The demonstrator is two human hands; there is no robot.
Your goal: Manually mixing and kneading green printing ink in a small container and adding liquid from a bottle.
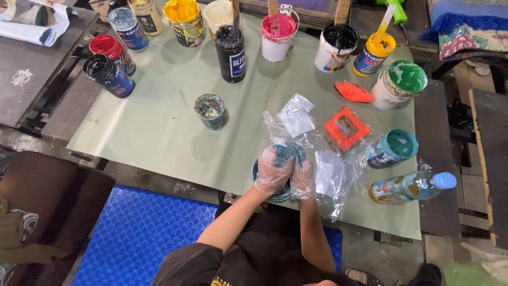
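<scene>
I see both gloved hands, left hand (272,170) and right hand (302,177), each grip clamped on a teal-smeared wad (288,152), hiding the round lid (280,195) beneath; blue-labelled ink tin (230,53) behind.

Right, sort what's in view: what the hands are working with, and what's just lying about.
In hand:
left hand and right hand, both in clear plastic gloves
teal-smeared lid under them
teal lump at the fingers

Lying about:
small teal can
orange frame
plastic bags
bottle
green tub
black can
</scene>
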